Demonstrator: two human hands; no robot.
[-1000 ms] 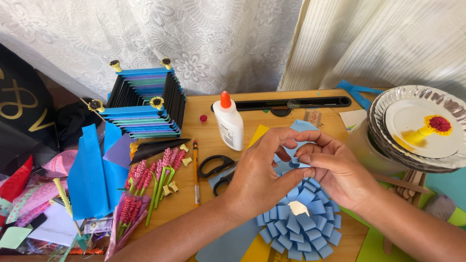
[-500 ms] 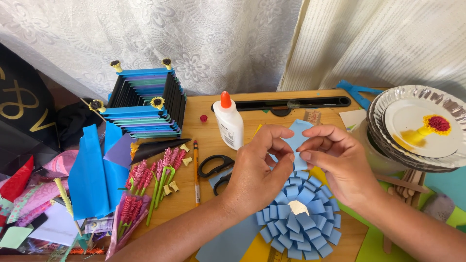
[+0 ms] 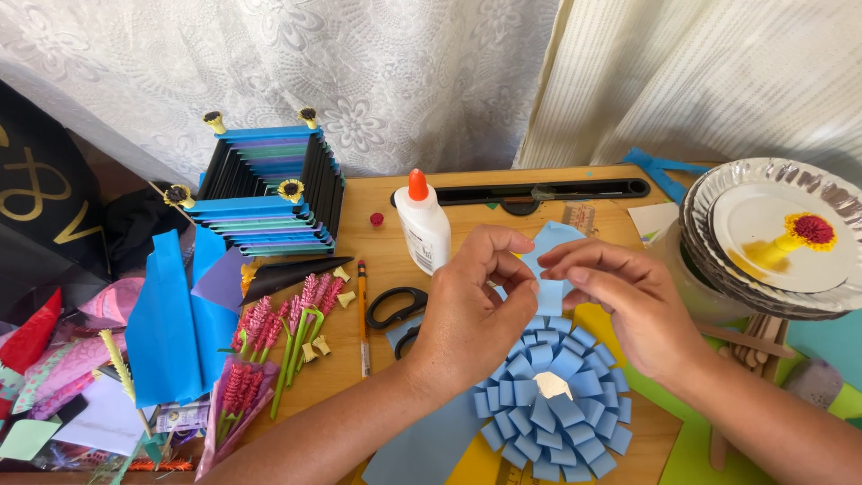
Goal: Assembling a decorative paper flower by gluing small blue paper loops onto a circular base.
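Note:
My left hand and my right hand meet above the table and pinch a small light-blue paper piece between their fingertips. Just below them lies a round blue paper flower made of several folded petals in rings, with a pale open centre. It rests on yellow and blue paper sheets on the wooden table.
A white glue bottle with an orange cap, black scissors and a pencil lie left of my hands. A folded blue-and-black paper stack, pink paper flowers and stacked paper plates surround them.
Both hands have lifted off the blue paper flower and now hold the small blue piece higher, with the fingertips closer together on it.

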